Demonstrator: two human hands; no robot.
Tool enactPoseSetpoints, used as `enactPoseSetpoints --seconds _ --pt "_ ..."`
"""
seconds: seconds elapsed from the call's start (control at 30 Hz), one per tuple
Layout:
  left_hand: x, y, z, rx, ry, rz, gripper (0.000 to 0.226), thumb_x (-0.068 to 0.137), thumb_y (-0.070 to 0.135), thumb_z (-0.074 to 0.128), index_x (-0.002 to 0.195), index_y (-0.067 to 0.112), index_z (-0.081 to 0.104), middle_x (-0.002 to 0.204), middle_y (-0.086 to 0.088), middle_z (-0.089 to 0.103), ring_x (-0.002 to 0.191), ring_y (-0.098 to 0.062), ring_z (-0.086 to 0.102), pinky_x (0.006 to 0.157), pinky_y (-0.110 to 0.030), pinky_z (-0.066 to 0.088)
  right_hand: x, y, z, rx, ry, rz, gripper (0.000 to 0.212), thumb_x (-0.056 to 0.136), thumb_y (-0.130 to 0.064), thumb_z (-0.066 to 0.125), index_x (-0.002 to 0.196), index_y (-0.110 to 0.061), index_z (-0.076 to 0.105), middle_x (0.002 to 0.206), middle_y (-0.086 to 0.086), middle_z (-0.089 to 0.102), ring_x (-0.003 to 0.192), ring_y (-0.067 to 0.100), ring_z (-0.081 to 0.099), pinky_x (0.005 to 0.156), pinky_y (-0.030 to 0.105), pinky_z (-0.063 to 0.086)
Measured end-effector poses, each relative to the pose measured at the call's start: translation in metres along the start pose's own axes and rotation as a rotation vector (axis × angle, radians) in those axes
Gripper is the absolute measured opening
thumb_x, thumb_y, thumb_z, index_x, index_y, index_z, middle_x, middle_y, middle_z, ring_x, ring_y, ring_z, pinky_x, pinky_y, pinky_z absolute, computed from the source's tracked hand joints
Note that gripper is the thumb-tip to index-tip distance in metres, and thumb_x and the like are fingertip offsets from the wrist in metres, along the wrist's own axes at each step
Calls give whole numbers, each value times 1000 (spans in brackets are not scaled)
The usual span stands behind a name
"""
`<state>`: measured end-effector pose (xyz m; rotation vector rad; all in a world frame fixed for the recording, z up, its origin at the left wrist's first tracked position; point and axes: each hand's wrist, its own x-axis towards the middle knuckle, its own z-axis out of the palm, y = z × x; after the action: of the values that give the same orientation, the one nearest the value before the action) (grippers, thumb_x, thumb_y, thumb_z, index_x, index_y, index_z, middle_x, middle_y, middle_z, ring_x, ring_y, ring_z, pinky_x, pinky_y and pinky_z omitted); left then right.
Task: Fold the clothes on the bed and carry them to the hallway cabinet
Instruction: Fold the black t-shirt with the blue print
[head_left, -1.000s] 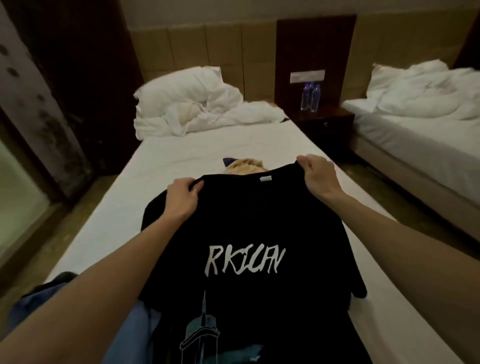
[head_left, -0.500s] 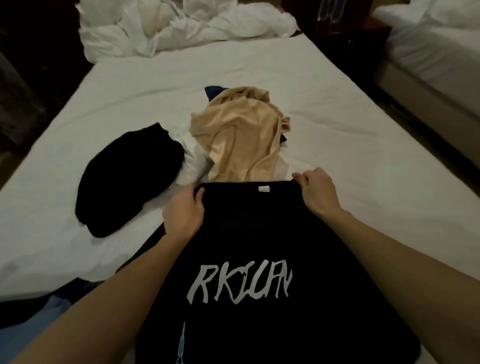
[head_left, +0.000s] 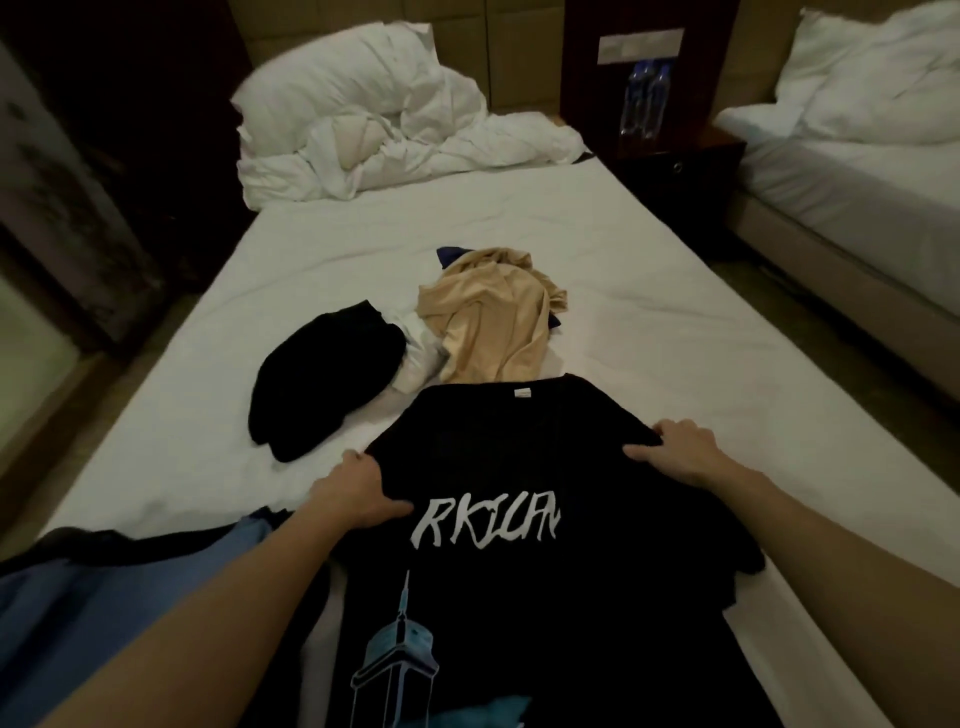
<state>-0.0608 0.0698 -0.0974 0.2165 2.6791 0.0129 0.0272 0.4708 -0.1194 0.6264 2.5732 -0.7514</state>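
A T-shirt (head_left: 519, 545) lies spread on the bed (head_left: 649, 338) at 6 o'clock. A left hand (head_left: 358, 493) rests on its 9 o'clock edge, a right hand (head_left: 675, 452) on its 3 o'clock edge. Touching its collar at 12 lies a crumpled top (head_left: 493, 322); a bundle (head_left: 322, 379) lies at 10. Bedding (head_left: 384, 119) is heaped at the bed's far end, with a nightstand (head_left: 675, 166) at 1 carrying bottles (head_left: 644, 104).

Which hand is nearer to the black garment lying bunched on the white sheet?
Left. The left hand grips the black T-shirt at its left edge, just right of and nearer than the black garment. The right hand holds the T-shirt's opposite edge, farther away.
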Motion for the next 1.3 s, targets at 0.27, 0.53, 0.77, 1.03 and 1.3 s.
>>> enactPoseSetpoints --seconds 0.27,0.53,0.77,1.03,1.3 --pt "-67 -24 -17 244 141 -27 33 87 44 67 98 17 52 97 -1 57 92 -23 62 77 -34 47 -72 53 10 39 -62 -46 37 93 -19 67 124 0 58 121 20 60 105 31 58 83 34 43" --pt "-56 -24 -49 -645 380 -33 43 102 28 53 70 0 53 65 -18 53 59 -30 52 57 -34 42 -81 47 6 564 285 -15 38 101 -25 54 69 -4 52 59 11 46 55 24 46 55 33 27" --pt "-45 48 -56 -1417 -122 -110 34 108 32 36 113 3 54 104 -21 66 72 -38 71 51 -32 58 -91 11 -9 1058 36 -154 22 86 -15 71 106 -5 70 90 11 69 81 26 67 65 32 49" --pt "-25 43 -16 -1316 -92 22 33 104 31 49 123 5 49 98 -20 72 76 -34 71 60 -37 59 -96 -21 -13 1306 -54 -238 39 82 11 61 116 -5 67 99 12 74 86 24 72 65 29 57" --pt "-51 8 62 -612 100 141 22 87 27 73 95 13 59 92 -5 64 90 -24 63 74 -30 47 -91 -131 38 1491 -330 -134 45 96 -8 58 137 -16 43 138 23 49 122 38 56 97 42 52"
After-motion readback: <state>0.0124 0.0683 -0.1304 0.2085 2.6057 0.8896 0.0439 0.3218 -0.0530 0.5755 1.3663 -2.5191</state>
